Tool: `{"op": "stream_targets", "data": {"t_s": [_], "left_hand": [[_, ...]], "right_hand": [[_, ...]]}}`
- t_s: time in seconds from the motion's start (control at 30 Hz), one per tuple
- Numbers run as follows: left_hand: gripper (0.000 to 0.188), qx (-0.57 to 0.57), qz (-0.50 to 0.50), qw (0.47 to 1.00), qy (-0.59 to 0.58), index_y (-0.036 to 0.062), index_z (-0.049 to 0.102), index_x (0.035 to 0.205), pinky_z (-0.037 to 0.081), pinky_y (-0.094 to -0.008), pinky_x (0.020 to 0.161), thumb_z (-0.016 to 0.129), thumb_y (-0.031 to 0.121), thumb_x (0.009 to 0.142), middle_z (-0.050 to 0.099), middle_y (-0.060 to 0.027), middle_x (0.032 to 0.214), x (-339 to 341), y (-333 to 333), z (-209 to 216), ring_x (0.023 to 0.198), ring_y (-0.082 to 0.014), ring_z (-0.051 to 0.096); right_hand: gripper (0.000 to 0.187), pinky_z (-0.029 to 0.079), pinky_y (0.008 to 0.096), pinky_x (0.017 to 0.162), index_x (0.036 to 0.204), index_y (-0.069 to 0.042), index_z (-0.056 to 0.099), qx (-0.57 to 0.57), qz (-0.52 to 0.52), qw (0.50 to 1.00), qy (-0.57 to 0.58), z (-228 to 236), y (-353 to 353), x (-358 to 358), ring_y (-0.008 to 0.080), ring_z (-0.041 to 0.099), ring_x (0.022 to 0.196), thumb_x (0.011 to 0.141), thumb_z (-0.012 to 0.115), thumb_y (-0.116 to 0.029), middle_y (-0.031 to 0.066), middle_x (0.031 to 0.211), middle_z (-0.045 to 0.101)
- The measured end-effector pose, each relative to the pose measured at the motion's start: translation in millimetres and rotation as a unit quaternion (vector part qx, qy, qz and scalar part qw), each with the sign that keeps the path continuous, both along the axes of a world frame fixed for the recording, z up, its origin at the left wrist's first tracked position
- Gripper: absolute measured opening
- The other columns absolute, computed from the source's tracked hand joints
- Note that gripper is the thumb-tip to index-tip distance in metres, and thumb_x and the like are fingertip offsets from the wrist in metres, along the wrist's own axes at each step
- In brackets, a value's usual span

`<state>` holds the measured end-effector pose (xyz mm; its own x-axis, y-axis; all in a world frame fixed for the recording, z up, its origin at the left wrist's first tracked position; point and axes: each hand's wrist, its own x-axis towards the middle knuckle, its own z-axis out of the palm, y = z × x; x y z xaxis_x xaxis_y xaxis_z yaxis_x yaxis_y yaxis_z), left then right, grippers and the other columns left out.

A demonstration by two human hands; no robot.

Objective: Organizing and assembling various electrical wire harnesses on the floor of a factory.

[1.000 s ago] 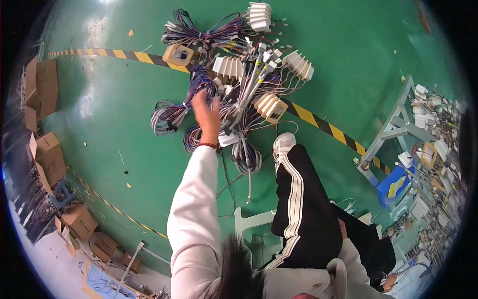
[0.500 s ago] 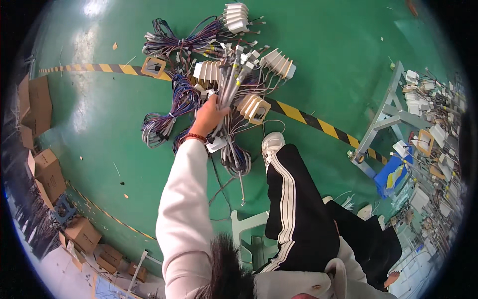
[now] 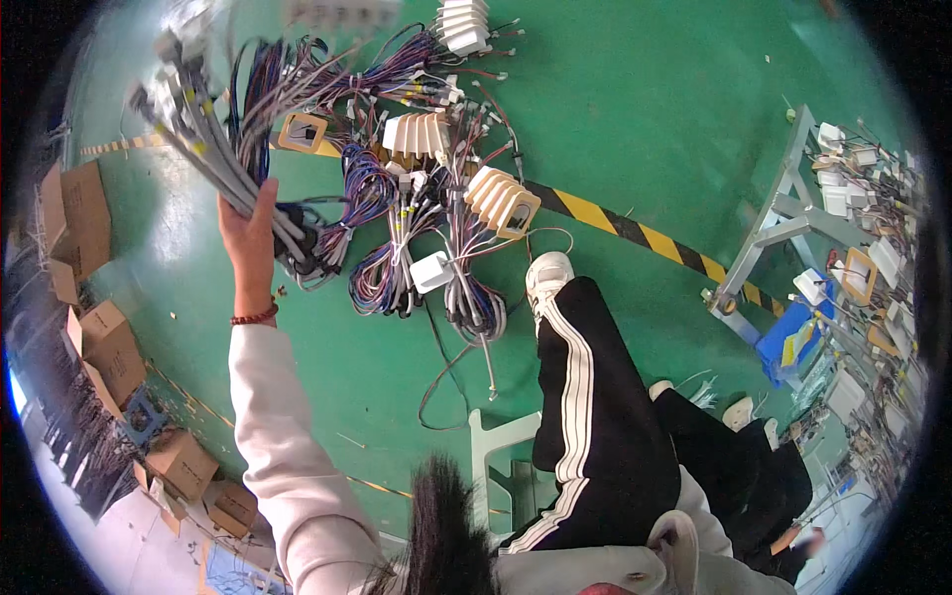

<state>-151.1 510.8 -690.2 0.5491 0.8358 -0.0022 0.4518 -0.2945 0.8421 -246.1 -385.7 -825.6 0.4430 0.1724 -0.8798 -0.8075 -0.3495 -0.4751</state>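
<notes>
My left hand, in a white sleeve with a red bead bracelet, is closed around a bundle of grey cables with yellow marks. The bundle is lifted at the left of the cable pile, its upper ends blurred, and a blurred row of white connector housings at the top edge seems joined to it by wires. To its right, coiled wire harnesses lie on the floor with stacked white housings and cream housings with tan frames. A single white block rests on the coils. My right hand is out of view.
Black-and-yellow tape crosses the green floor. A grey metal frame and a heap of cables with a blue bin stand at right. Cardboard boxes line the left. A co-worker in black sits at lower right.
My left hand has swung left from the middle of the pile, carrying the cable bundle with it. The coils and white block beneath are now uncovered.
</notes>
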Motion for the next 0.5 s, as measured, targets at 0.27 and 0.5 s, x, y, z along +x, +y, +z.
{"op": "stream_targets", "data": {"t_s": [0.27,0.5], "left_hand": [[0.054,0.105,0.04,0.957,0.267,-0.0007,0.048,0.121,0.044,-0.0354,0.087,0.071,0.021,0.077,0.057,-0.0165,0.113,-105.8,-2.3,-133.9,0.099,-0.0272,0.058],[0.066,0.263,0.009,0.889,0.373,-0.0004,0.039,0.128,0.036,-0.044,0.096,0.067,0.011,0.07,0.049,-0.0234,0.121,-108.1,-64.1,-171.2,0.114,-0.0372,0.046]], "right_hand": [[0.044,0.04,0.0319,0.095,0.123,0.002,0.053,-0.052,0.11,0.986,0.114,7.8,5.2,19.7,0.0185,0.053,0.109,0.096,0.04,-0.031,0.007,0.121,0.056],[0.045,0.041,0.0324,0.094,0.122,0.0,0.053,-0.061,0.041,0.991,0.112,62.0,67.3,62.3,0.0189,0.054,0.107,0.096,0.04,-0.034,0.0079,0.118,0.057]]}}
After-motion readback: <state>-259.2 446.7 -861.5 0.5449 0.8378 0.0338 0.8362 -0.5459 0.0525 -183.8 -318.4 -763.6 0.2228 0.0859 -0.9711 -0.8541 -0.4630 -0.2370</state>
